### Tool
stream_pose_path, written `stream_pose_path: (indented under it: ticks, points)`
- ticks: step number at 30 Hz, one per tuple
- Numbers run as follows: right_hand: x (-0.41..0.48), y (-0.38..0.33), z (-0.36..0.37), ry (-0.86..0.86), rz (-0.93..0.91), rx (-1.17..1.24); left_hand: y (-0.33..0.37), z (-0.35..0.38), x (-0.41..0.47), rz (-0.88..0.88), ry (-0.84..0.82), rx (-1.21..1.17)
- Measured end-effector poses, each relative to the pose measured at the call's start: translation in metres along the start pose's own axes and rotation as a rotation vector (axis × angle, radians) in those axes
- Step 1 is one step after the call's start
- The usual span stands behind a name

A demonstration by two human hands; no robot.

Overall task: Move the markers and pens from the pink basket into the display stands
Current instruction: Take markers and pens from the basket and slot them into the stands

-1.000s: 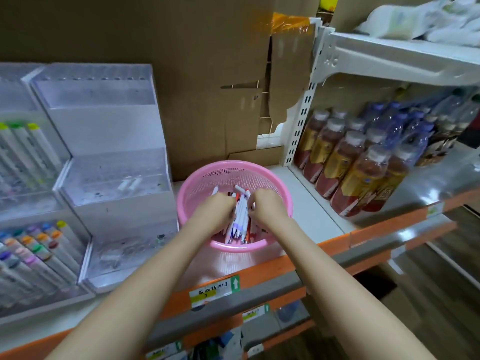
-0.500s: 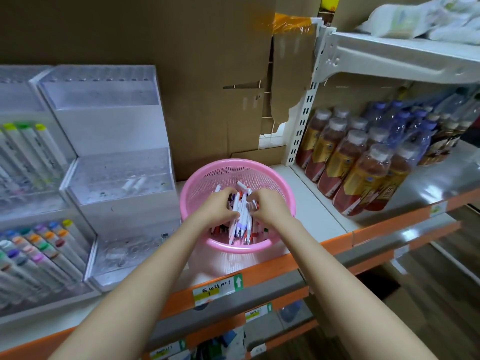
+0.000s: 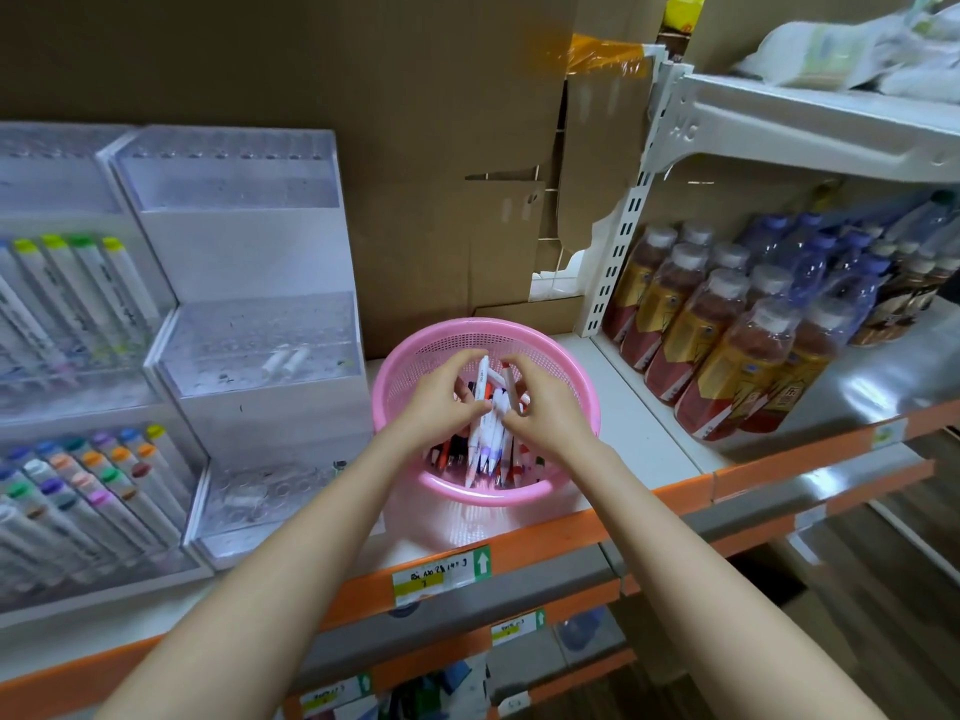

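Now the left hand (image 3: 445,403) and right hand (image 3: 546,414) are close together inside the pink basket (image 3: 415,358) on the shelf (image 3: 640,426), both gripping white pens (image 3: 485,438); display stands (image 3: 260,410) are just beside, left.

Single view: head cam. It sits above the basket (image 3: 485,492) on its near side, facing forward and tilted down; the basket lands just below frame centre. The left hand (image 3: 441,402) and right hand (image 3: 545,413) come in from the bottom edge and meet over the basket. The cam is close: single pens (image 3: 485,433) in the basket read apart, but the writing on the label (image 3: 441,574) below it is too small to read. Wide angle takes in stands (image 3: 249,356) left of the basket, bottles (image 3: 727,356) right of it, cardboard (image 3: 415,148) behind it and floor (image 3: 909,537) below and right of it. Edge distortion: the upright (image 3: 621,241) behind and right of the basket leans.
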State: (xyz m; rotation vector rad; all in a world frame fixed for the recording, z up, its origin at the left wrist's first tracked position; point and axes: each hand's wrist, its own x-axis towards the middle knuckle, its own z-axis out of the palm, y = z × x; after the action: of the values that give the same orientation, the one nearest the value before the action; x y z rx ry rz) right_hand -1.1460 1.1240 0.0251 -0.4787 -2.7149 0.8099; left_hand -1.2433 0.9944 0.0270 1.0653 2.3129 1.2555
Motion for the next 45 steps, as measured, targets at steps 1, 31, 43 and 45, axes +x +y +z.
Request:
stream_pose_path:
  ticks: [1, 31, 43, 45]
  points:
    - [0.0, 0.001, 0.0, 0.016, -0.005, 0.025, 0.0, 0.0, 0.0, 0.008, 0.023, -0.012]
    - [0.005, -0.212, 0.006, 0.21, -0.49, 0.375, 0.031, -0.18, -0.132, 0.259, 0.655, -0.061]
    - [0.045, -0.324, 0.043, 0.234, -0.578, 0.444, 0.015, -0.298, -0.137, 0.288, 0.752, -0.097]
    - [0.054, -0.333, 0.048, 0.249, -0.578, 0.44, 0.007, -0.311, -0.133, 0.291, 0.746, -0.11]
